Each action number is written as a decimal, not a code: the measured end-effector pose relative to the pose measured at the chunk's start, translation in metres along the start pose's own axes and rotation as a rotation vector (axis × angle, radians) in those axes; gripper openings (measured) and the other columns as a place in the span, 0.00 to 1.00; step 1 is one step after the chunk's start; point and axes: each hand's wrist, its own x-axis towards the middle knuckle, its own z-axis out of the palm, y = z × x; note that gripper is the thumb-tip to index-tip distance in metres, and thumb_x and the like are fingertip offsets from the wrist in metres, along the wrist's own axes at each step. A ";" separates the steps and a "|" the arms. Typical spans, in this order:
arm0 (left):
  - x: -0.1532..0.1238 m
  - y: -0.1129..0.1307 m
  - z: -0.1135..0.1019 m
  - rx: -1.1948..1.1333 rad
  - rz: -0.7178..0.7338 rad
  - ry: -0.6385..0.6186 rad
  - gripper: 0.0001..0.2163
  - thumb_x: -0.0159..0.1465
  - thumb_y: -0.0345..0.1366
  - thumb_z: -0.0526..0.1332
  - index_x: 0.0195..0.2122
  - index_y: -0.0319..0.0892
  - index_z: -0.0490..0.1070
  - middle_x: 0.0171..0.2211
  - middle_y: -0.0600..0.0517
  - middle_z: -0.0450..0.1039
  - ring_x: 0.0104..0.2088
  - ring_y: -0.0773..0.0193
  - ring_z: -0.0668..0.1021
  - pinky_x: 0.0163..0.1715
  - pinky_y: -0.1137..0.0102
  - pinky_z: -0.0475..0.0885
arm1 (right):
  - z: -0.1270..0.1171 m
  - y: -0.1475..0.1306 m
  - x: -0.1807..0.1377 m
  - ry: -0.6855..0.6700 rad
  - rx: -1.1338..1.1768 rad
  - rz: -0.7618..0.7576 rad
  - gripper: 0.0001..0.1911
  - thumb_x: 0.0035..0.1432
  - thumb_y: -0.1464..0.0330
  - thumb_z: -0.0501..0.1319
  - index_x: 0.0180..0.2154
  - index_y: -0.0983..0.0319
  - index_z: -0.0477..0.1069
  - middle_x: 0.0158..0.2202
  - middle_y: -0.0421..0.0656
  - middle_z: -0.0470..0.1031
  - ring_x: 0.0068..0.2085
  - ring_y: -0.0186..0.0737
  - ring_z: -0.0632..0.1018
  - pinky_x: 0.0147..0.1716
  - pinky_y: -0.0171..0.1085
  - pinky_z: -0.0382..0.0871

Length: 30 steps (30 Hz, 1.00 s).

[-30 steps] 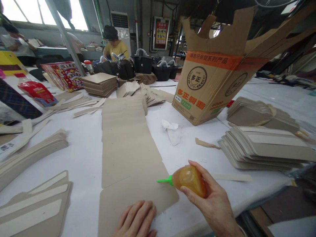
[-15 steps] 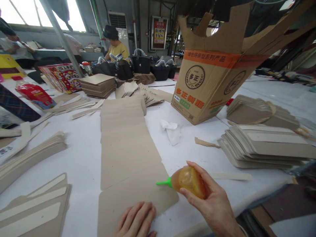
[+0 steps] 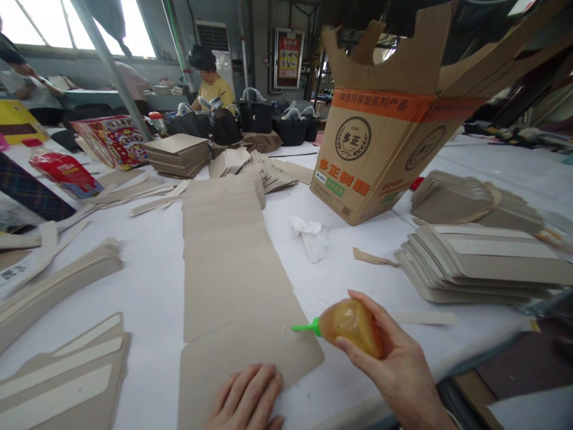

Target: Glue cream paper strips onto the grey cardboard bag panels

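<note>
An amber squeeze bottle (image 3: 353, 325) with a green nozzle lies on its side in my right hand (image 3: 398, 370), the fingers and thumb wrapped round its body. Its tip points left, over the near end of a row of overlapping grey-beige boards (image 3: 224, 275). My left hand (image 3: 248, 397) rests flat on the nearest board (image 3: 201, 376), fingers stretched out with nothing in them. Just right of the bottle, a pale strip (image 3: 423, 318) lies on the white tabletop, partly behind my right hand.
A tall cardboard box (image 3: 358, 149) with raised flaps stands at the back right. Stacked boards (image 3: 483, 263) lie at the right, strips (image 3: 62, 280) and boards with pale strips (image 3: 67, 382) at the left. Crumpled tissue (image 3: 308, 237) lies mid-table. A person in yellow (image 3: 217, 89) sits beyond.
My right hand and the bottle have shifted slightly to the right, and the nozzle tip with them. A small pale mark now shows on the board left of the tip. My left hand stays put.
</note>
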 end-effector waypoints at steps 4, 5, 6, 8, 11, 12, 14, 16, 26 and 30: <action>0.005 0.000 -0.002 -0.019 -0.013 0.019 0.13 0.64 0.45 0.54 0.45 0.50 0.73 0.42 0.62 0.77 0.42 0.70 0.75 0.41 0.74 0.65 | -0.001 -0.001 -0.003 0.015 0.041 0.047 0.32 0.42 0.62 0.70 0.51 0.57 0.68 0.49 0.44 0.73 0.46 0.48 0.76 0.49 0.40 0.71; 0.006 0.000 -0.002 -0.020 -0.016 0.019 0.13 0.64 0.45 0.53 0.45 0.50 0.73 0.42 0.62 0.77 0.41 0.70 0.75 0.41 0.73 0.65 | -0.001 -0.001 -0.004 0.015 0.052 0.057 0.32 0.41 0.62 0.70 0.51 0.57 0.69 0.49 0.44 0.73 0.46 0.49 0.76 0.48 0.40 0.71; 0.007 0.000 -0.002 -0.023 -0.019 0.020 0.13 0.65 0.45 0.53 0.44 0.50 0.73 0.42 0.63 0.77 0.41 0.70 0.75 0.41 0.73 0.65 | 0.000 -0.002 -0.004 0.013 0.061 0.066 0.33 0.40 0.62 0.70 0.51 0.57 0.69 0.48 0.44 0.74 0.45 0.49 0.76 0.47 0.39 0.72; 0.007 0.000 -0.003 -0.031 -0.028 0.023 0.13 0.65 0.45 0.53 0.44 0.51 0.73 0.41 0.64 0.77 0.40 0.70 0.76 0.41 0.73 0.65 | 0.004 -0.002 -0.005 -0.008 0.088 0.082 0.32 0.40 0.63 0.71 0.51 0.57 0.70 0.47 0.43 0.75 0.44 0.48 0.77 0.44 0.38 0.73; 0.005 0.001 -0.004 -0.045 -0.040 0.021 0.13 0.65 0.45 0.53 0.44 0.51 0.73 0.42 0.63 0.77 0.41 0.70 0.76 0.42 0.74 0.65 | 0.016 -0.003 -0.003 -0.023 0.191 0.122 0.32 0.41 0.64 0.71 0.51 0.57 0.69 0.45 0.43 0.76 0.43 0.46 0.77 0.42 0.36 0.74; 0.005 0.001 -0.004 -0.045 -0.039 0.020 0.13 0.64 0.44 0.53 0.45 0.50 0.73 0.42 0.63 0.77 0.41 0.70 0.76 0.42 0.74 0.65 | 0.021 -0.005 -0.002 -0.010 0.261 0.145 0.32 0.42 0.64 0.71 0.51 0.57 0.68 0.45 0.43 0.76 0.42 0.46 0.77 0.41 0.36 0.74; 0.005 0.001 -0.004 -0.047 -0.035 0.020 0.13 0.64 0.44 0.54 0.45 0.49 0.72 0.42 0.61 0.77 0.42 0.70 0.75 0.43 0.75 0.65 | 0.031 -0.009 0.003 0.023 0.482 0.213 0.30 0.45 0.63 0.69 0.51 0.57 0.66 0.44 0.42 0.76 0.42 0.45 0.77 0.42 0.39 0.74; 0.006 0.003 -0.006 -0.060 -0.046 0.030 0.13 0.64 0.44 0.54 0.45 0.48 0.72 0.42 0.60 0.77 0.43 0.70 0.75 0.44 0.75 0.65 | 0.036 -0.014 0.008 0.040 0.763 0.309 0.24 0.49 0.63 0.67 0.48 0.57 0.68 0.44 0.43 0.77 0.43 0.45 0.77 0.43 0.43 0.74; -0.018 0.015 -0.039 -0.142 -0.356 0.143 0.11 0.66 0.34 0.52 0.34 0.45 0.74 0.33 0.57 0.78 0.35 0.67 0.77 0.41 0.71 0.67 | 0.043 -0.021 -0.003 -0.092 0.910 0.489 0.22 0.47 0.63 0.68 0.45 0.58 0.71 0.45 0.46 0.77 0.43 0.48 0.78 0.39 0.43 0.76; -0.048 0.009 -0.053 -0.090 -0.426 0.103 0.09 0.64 0.32 0.54 0.35 0.44 0.74 0.34 0.55 0.78 0.36 0.66 0.78 0.41 0.70 0.68 | 0.069 -0.026 -0.020 -0.156 0.733 0.415 0.31 0.43 0.64 0.71 0.50 0.57 0.66 0.42 0.46 0.77 0.41 0.47 0.78 0.39 0.40 0.75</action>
